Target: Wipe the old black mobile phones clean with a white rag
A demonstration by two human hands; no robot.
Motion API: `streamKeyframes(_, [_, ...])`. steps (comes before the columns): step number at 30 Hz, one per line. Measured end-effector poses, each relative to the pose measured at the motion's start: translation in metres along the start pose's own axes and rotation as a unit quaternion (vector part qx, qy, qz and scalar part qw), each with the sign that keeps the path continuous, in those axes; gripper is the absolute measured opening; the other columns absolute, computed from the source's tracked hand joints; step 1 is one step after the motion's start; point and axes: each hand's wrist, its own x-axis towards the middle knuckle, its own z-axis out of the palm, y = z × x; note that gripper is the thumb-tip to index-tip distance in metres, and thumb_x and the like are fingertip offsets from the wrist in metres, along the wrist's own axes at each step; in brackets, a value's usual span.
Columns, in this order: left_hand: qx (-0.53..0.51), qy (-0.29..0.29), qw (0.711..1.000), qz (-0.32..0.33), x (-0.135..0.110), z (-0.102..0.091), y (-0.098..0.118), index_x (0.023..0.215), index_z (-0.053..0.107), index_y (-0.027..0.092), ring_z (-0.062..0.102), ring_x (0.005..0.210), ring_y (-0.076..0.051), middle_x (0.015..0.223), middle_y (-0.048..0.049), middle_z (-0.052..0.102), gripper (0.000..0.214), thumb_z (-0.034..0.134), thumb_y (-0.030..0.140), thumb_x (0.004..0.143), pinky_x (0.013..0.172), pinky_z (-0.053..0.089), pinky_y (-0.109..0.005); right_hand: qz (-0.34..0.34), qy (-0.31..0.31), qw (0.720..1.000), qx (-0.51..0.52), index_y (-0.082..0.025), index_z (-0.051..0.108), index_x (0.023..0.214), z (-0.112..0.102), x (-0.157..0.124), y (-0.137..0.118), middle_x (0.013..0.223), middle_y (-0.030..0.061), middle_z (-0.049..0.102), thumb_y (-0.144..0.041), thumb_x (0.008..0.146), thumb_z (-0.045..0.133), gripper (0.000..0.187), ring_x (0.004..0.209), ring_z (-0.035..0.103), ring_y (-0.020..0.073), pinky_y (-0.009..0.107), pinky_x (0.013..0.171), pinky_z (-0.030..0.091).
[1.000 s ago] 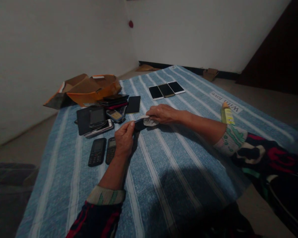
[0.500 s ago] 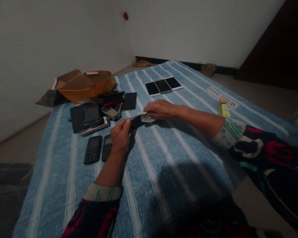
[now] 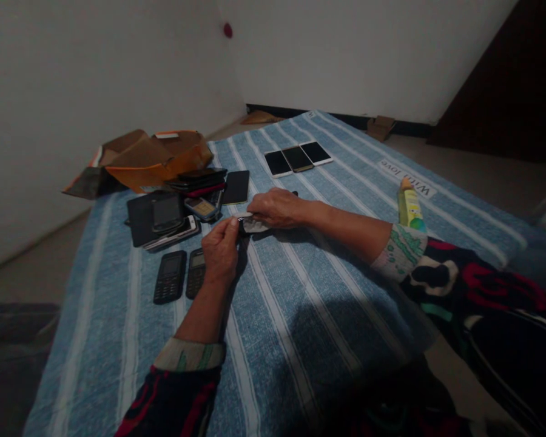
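My left hand pinches the near end of a dark phone that lies over the blue striped cloth. My right hand is closed on a small pale wipe and presses it onto the phone's far end. Most of the phone is hidden under the two hands. Two black keypad phones lie side by side just left of my left wrist.
A heap of phones and dark cases sits at the left, with an orange cardboard box behind it. Three smartphones lie in a row at the far side. A yellow-green bottle lies beyond my right forearm.
My right hand has slid left along the phone with the wipe, closer to my left hand. The left hand has kept its hold. The view shifted slightly.
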Motion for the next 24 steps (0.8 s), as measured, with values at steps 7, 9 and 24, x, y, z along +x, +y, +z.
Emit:
streamKeyframes(7, [0.027,0.005,0.999,0.027,-0.001,0.000,0.001,0.081,0.073,0.017,0.051,0.064,-0.014,0.066,0.0021,0.059,0.030,0.063,0.045,0.079,0.061,0.041,-0.023,-0.005,-0.010,1.000,0.026,-0.015,0.066,0.095,-0.004,-0.011,0.031,0.098,0.0073,0.068,-0.019,0.093,0.051,0.016,0.082,0.057,0.0169,0.026,0.068,0.032])
streamKeyframes(9, [0.032,0.008,0.999,0.021,-0.001,0.001,0.003,0.080,0.072,0.017,0.050,0.062,-0.013,0.065,0.0028,0.057,0.030,0.063,0.045,0.079,0.059,0.039,-0.023,-0.005,-0.008,0.999,0.051,-0.014,0.066,0.094,-0.004,-0.018,0.046,0.094,0.0071,0.067,-0.018,0.091,0.052,0.016,0.082,0.057,0.0173,0.026,0.069,0.033])
streamKeyframes(24, [0.035,0.013,0.999,0.029,-0.003,0.003,0.006,0.082,0.072,0.018,0.051,0.064,-0.014,0.067,0.0022,0.058,0.029,0.061,0.045,0.081,0.061,0.041,-0.024,0.091,0.077,0.871,0.477,-0.016,0.062,0.093,0.022,-0.046,0.084,0.079,-0.0007,0.063,-0.022,0.087,0.057,0.010,0.072,0.058,0.0135,0.029,0.070,0.048])
